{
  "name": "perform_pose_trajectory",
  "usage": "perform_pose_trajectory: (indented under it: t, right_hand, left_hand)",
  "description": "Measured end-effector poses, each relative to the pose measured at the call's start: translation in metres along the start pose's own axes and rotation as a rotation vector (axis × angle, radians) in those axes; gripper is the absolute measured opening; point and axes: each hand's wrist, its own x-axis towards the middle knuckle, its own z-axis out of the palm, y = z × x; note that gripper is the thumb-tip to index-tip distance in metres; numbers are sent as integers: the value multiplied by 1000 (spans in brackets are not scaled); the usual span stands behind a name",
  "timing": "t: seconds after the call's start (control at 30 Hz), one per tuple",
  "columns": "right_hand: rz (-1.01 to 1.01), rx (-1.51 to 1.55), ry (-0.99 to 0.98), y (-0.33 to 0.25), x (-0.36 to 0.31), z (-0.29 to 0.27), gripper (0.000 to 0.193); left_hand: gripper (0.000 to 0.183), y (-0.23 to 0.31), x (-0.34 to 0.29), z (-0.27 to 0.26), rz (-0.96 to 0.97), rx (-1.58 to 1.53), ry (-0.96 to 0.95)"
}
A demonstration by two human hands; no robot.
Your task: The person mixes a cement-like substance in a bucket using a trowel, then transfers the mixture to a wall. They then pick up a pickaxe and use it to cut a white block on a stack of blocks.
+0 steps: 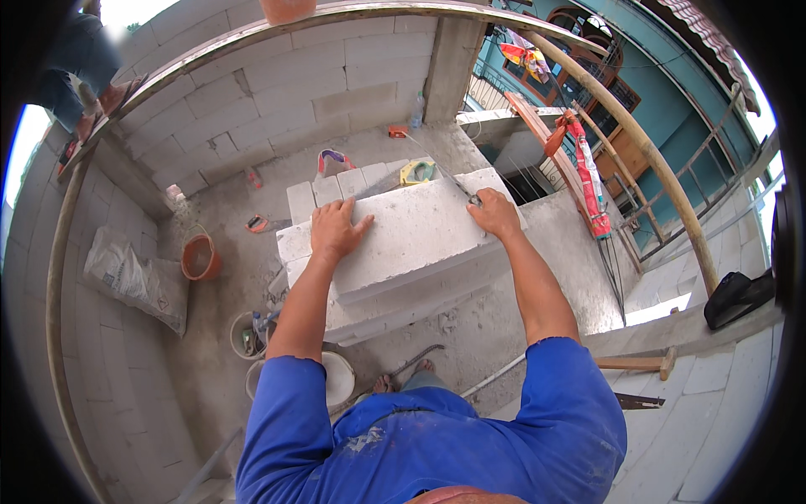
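A long pale lightweight concrete block point(411, 231) lies on top of a stack of similar blocks point(420, 304) in front of me. My left hand point(337, 228) rests on the block's left part, fingers apart and thumb spread, holding nothing. At its far right corner, my right hand point(495, 212) is closed around the near end of a thin grey strip point(449, 177). This strip slants away toward an orange handle-like piece point(399, 132) on the floor; whether the two are joined I cannot tell. Behind the block sits a yellow-green object point(417, 173), partly hidden.
Smaller blocks point(323, 191) adjoin the stack's far side. An orange bucket point(201, 256) and a white sack point(134, 273) stand left; white pails point(337, 378) are near my feet. A hammer point(642, 363) lies right. A person's legs point(88, 76) show on the upper-left scaffold.
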Motion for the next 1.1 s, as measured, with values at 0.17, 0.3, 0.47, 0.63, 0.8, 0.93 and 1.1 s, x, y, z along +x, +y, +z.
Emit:
perform_pose_trajectory:
  t: [0.17,0.3,0.47,0.63,0.8,0.93,1.1]
  right_hand:
    - [-7,1,7,2,0,1,41]
    - [-4,-12,14,1,0,2,41]
    - [-7,-6,-1,2,0,-1,41]
    - [8,-4,-3,-1,-1,-2,44]
    - [29,9,-21,-3,-1,-5,46]
    - [31,-1,-17,-4,-1,-4,43]
    - [37,11,-12,-4,-3,-4,42]
  left_hand:
    - [66,0,1,1,-1,-23,-13]
    - [65,-1,2,1,0,-23,-20]
    - [63,-4,2,7,19,2,19]
    - [63,-4,2,7,9,24,8]
    - [64,-1,2,3,8,3,-2]
    - [64,-3,2,5,20,13,13]
    - [64,-3,2,4,20,4,6]
